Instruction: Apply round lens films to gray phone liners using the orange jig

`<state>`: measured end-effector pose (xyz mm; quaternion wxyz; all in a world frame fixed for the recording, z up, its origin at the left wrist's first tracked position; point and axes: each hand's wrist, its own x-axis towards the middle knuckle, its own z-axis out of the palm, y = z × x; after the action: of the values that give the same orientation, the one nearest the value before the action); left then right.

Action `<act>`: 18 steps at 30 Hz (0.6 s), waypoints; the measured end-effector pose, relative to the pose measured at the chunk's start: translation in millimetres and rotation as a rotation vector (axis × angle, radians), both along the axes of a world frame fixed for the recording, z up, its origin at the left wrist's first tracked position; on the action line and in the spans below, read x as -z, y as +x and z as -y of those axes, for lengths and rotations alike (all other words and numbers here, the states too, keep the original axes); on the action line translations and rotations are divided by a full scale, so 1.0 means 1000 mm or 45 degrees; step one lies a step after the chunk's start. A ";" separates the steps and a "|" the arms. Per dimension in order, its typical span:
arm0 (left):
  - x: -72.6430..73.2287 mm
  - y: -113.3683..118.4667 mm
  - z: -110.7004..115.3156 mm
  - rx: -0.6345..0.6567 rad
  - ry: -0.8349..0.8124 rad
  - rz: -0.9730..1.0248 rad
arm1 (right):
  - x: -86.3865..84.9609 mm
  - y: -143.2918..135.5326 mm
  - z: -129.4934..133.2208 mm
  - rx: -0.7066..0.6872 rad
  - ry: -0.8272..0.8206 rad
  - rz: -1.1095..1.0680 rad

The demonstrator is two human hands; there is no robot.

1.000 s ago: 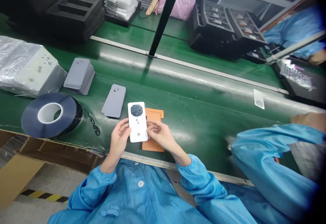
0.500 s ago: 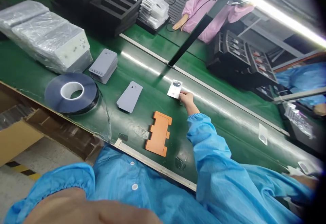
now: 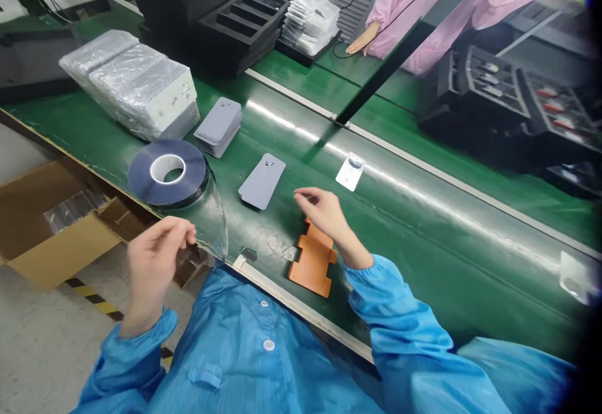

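Note:
My right hand hovers over the upper end of an orange fixture, thumb and fingertips drawn together, with nothing visible in them. At the bench's front edge, just below the roll of clear film, my left hand has its fingers bent and pinched; anything in them is too small to see. Between the roll and the fixture lie a few grey phone-shaped sheets. A white card with a dark round print rests by itself beyond my right hand.
Behind the roll stand a grey stack and plastic-wrapped blocks. Black trays and a metal post stand farther back. Across the bench is a person in pink. An open cardboard box sits lower left.
My right hand has let go of the white card and moved back toward the orange fixture. My left hand has risen from the bottom edge to the bench's front edge. The view has shifted left.

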<state>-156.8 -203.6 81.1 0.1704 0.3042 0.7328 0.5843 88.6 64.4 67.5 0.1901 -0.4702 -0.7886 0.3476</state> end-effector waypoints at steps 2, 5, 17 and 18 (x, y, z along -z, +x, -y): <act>0.024 -0.004 -0.014 0.009 -0.129 0.023 | -0.003 -0.029 0.042 -0.218 -0.157 -0.066; 0.056 -0.003 -0.027 0.164 -0.236 0.088 | -0.005 -0.068 0.086 -0.490 -0.279 -0.043; 0.065 0.013 -0.055 0.353 -0.177 -0.090 | 0.034 -0.085 0.097 -0.586 -0.367 -0.178; 0.067 0.012 -0.056 0.347 -0.165 -0.094 | 0.037 -0.083 0.096 -0.573 -0.424 -0.214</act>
<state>-145.2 -148.1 14.3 0.2403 0.4105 0.7268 0.4955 5.4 -31.4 30.8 0.0931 -0.2776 -0.7868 0.5434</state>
